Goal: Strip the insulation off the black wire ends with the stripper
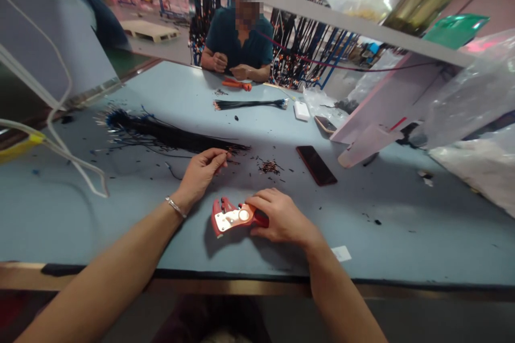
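Observation:
My right hand (279, 214) is wrapped round the handles of a red wire stripper (233, 217), whose metal-plated head points left above the table. Up and to the left, my left hand (205, 171) has thumb and forefinger pinched on the end of a thin black wire, close to the tips of a bundle. That bundle of black wires (169, 134) lies across the table, with blue and silvery ends fanned out at its left. Just right of my left hand lies a small pile of cut wire scraps (269, 166).
A dark phone (316, 165) lies right of the scraps. Farther back are a second wire bundle (251, 104), a white box (301, 111) and orange pliers (237, 84) before a seated co-worker (241, 37). White cables (76, 161) hang at left; plastic bags (475, 102) stand at right.

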`<state>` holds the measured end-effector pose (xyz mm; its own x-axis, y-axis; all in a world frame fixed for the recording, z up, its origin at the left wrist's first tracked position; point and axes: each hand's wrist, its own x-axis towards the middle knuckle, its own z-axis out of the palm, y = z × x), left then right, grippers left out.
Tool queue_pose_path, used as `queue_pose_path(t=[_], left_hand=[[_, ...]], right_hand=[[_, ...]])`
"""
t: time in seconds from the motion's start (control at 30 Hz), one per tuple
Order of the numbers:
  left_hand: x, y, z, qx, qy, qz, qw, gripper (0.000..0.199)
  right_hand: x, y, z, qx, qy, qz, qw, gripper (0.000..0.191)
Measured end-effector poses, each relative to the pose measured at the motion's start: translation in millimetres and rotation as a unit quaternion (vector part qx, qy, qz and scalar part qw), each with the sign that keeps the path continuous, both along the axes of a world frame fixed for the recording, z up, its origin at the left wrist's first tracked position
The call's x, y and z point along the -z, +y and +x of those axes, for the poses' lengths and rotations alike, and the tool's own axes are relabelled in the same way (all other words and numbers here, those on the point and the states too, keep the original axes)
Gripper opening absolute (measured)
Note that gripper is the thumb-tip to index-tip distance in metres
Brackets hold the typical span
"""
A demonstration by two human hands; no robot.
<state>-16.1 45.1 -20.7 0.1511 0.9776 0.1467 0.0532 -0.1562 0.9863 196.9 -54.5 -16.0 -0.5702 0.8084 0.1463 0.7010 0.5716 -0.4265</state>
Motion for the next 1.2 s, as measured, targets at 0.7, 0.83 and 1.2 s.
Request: queue_pose_path(t=[0.7, 0.83, 1.2], left_hand=[[-8.9, -10.8, 8.7, -0.02, 0.188, 0.021, 0.982, 0.029], [-10.7, -11.4, 9.9, -0.016, 0.197, 0.018, 0.98, 0.031], [-5.6, -8.1, 8.4, -0.056, 0.174, 0.02, 0.983, 0.029]], right_hand=[[-1.9, 19.8, 42.4, 0.382, 0.183, 0.013, 0.906, 0.018], [3.6, 24.5, 36.6, 0.273, 0.153, -0.038, 0.949, 0.021], [12.1, 27.7, 31.8, 0.307, 0.331, -0.001, 0.892, 0.023]])
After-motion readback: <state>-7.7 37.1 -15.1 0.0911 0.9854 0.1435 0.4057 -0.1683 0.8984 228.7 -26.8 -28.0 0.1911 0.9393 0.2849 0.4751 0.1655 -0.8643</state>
